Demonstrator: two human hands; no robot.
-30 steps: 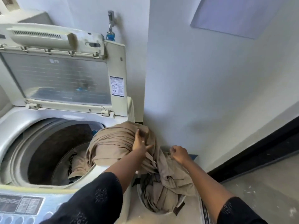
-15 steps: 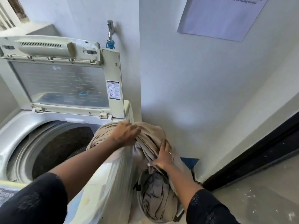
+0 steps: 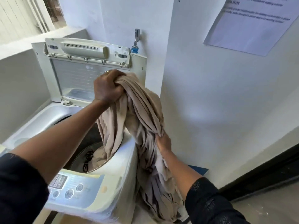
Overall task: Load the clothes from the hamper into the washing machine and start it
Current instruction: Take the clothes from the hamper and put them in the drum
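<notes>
The beige cloth is up off the washing machine rim now. Half a second ago it lay heaped there under my left hand; that hand has risen in front of the open lid, fist bunched tight round the cloth's highest fold. My right hand has shifted too and now pinches a twisted strand lower down, beside the machine's right wall.

I judge the load to be midway through. One end already trails into the drum, and the bulk still hangs outside, dropping toward the hamper, which the fabric hides.

The cloth is roped into a long arch. Its axis climbs from the drum, crests at my left fist, then falls almost straight down, tail pointing at the floor.
</notes>
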